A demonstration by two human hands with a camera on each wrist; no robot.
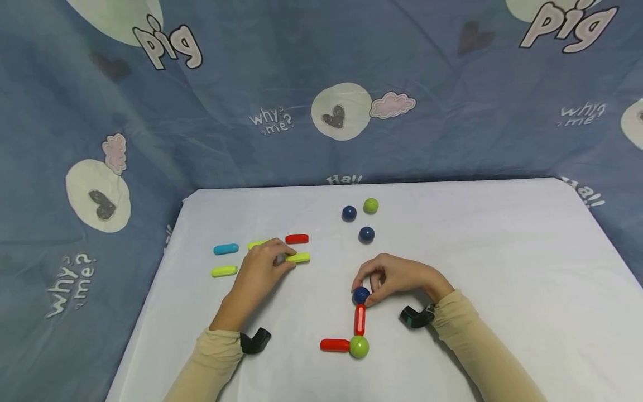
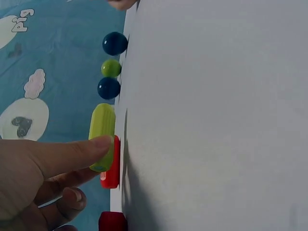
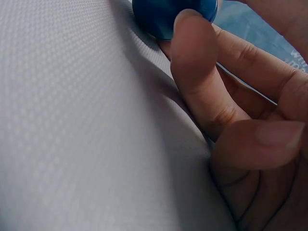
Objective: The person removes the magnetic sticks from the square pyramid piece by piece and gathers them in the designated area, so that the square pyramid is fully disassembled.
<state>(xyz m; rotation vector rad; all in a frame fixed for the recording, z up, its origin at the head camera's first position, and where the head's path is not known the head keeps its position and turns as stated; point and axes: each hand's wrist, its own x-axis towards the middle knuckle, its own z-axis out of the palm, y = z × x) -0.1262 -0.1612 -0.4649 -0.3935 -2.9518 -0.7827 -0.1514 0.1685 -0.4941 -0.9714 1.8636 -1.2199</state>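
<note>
Between thumb and finger, my left hand point(image 1: 258, 273) pinches a yellow-green rod point(image 1: 300, 257), seen lifted off the cloth in the left wrist view. My right hand point(image 1: 399, 276) holds a dark blue ball point(image 1: 360, 295) by its sides, and the same ball point(image 3: 168, 19) shows at the top of the right wrist view. This ball touches the far end of a red rod point(image 1: 359, 320). The near end of that rod meets a green ball point(image 1: 359, 347), from which a second red rod point(image 1: 335, 345) points left.
Around my left hand lie a blue rod point(image 1: 226, 249), a yellow-green rod point(image 1: 224, 271), another partly hidden yellow-green rod point(image 1: 255, 244) and a red rod point(image 1: 297, 239). Farther back are two dark blue balls point(image 1: 366, 234) and a green ball point(image 1: 370, 205). A white cloth point(image 1: 502, 251) covers the table.
</note>
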